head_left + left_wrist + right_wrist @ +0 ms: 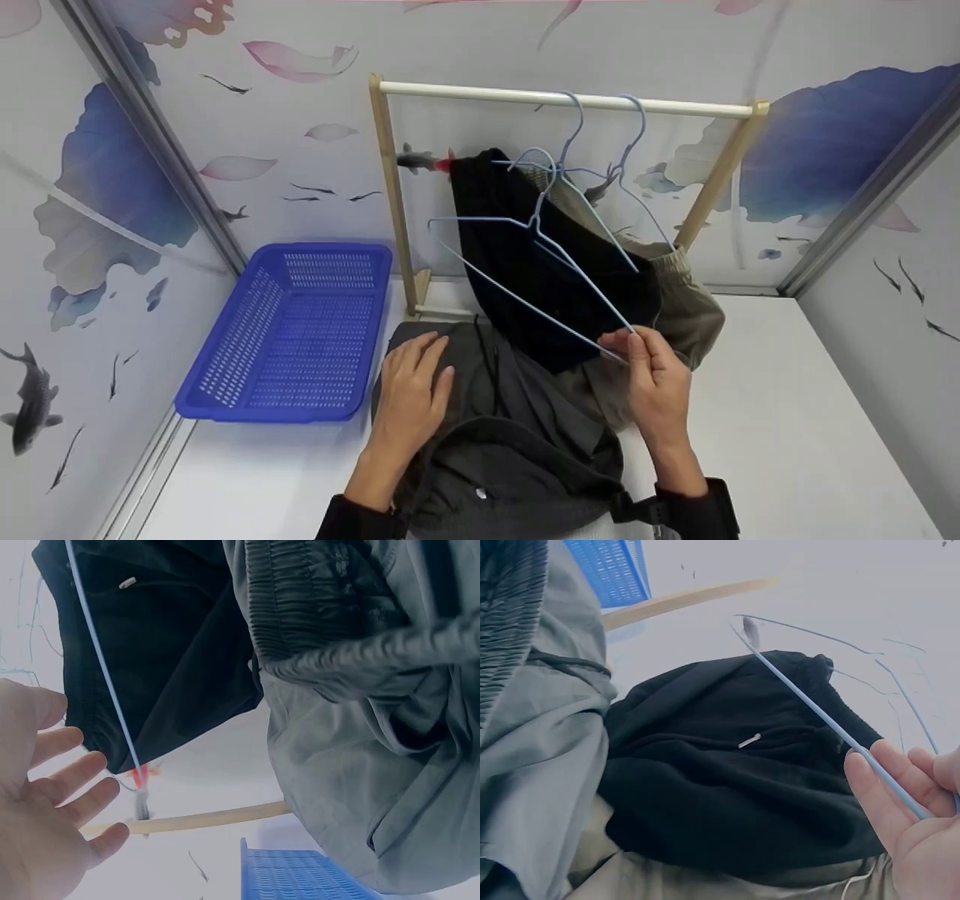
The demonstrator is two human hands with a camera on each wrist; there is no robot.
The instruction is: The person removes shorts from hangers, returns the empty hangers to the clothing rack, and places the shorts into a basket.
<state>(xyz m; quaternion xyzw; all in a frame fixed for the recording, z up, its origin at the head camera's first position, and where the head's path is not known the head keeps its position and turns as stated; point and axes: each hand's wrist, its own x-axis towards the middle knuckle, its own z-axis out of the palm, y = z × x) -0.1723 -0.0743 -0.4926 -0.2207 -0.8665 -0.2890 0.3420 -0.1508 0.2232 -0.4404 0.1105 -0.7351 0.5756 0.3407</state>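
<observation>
Right hand [658,390] pinches the corner of a light blue wire hanger [540,259] between thumb and fingers, grip closed on the wire; the right wrist view shows the wire lying across the fingers [900,795]. The hanger is held tilted in the air in front of a black garment [547,270] that hangs from the wooden rack [562,99]. Two more blue hangers [630,142] hook over the rack's rail, a khaki garment [686,307] beside the black one. Left hand [412,394] rests flat, fingers straight, on dark grey trousers [510,450] lying on the white bench [787,420]. Blue plastic basket [292,330] sits at left on the bench, just beside the rack's post.
</observation>
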